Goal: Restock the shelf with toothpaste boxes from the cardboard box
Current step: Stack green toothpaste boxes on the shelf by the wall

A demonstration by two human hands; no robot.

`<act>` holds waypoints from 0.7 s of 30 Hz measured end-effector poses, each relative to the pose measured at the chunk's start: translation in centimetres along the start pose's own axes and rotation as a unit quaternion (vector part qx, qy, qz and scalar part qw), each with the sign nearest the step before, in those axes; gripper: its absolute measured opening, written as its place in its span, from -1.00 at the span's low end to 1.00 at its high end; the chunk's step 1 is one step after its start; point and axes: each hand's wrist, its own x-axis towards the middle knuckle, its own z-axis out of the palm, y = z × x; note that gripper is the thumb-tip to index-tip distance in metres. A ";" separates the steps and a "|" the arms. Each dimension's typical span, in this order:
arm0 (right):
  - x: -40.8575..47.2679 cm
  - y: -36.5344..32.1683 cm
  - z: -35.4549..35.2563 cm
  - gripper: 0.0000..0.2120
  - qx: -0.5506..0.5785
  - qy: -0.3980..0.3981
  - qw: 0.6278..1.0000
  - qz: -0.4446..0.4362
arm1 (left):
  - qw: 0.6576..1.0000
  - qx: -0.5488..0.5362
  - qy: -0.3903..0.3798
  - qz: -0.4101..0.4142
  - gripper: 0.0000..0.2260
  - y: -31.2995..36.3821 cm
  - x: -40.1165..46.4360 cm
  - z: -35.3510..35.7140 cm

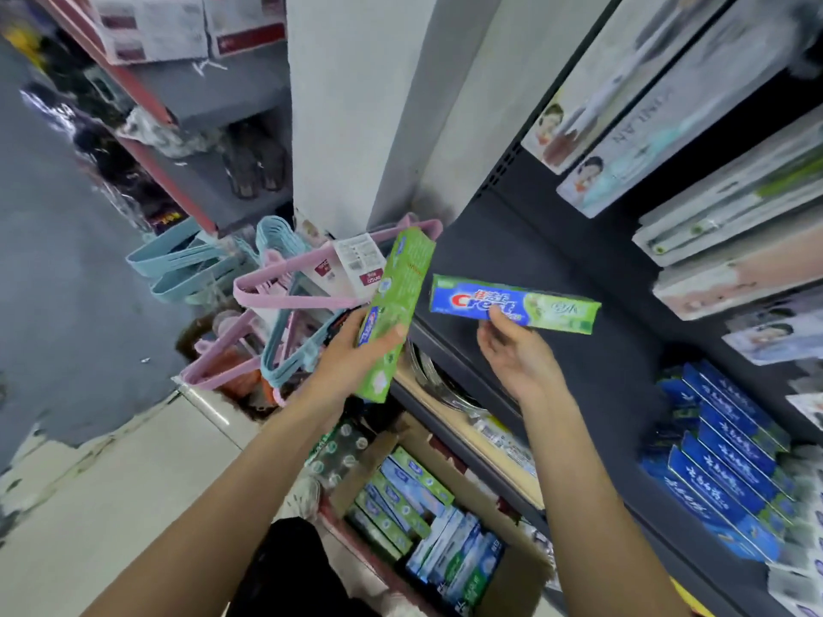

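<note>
Right hand (516,354) pinched blue-green toothpaste box (514,303) by lower edge, held level above dark shelf (534,260). Left hand (356,354) gripped second green box (394,313), fingers wrapped round middle, left of shelf. Cardboard box (516,572) sat below shelf, part full. Boxes judged light, stiff, crushable; best held mid-length.

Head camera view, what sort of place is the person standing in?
Most likely a small shop aisle. A dark metal shelf carries rows of blue toothpaste boxes, an open brown cardboard box of more stock sits on the floor, and bundles of pink and blue plastic hangers with a label stand nearby.
</note>
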 end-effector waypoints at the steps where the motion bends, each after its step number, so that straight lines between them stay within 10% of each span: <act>1: -0.2 0.3 0.2 -0.88 -0.014 -0.023 1.000 -0.014 | 0.999 0.011 0.019 0.025 -0.68 0.2 0.6 0.6; 13: -0.7 -1.2 -3.8 -0.48 -0.001 -0.040 0.986 -0.161 | 0.997 -0.027 -0.017 0.067 -0.38 1.2 6.5 1.1; 21: 7.0 -6.7 -7.6 -0.66 -0.459 0.132 0.853 -0.211 | 0.987 0.097 -0.062 0.108 -0.37 5.2 16.5 4.9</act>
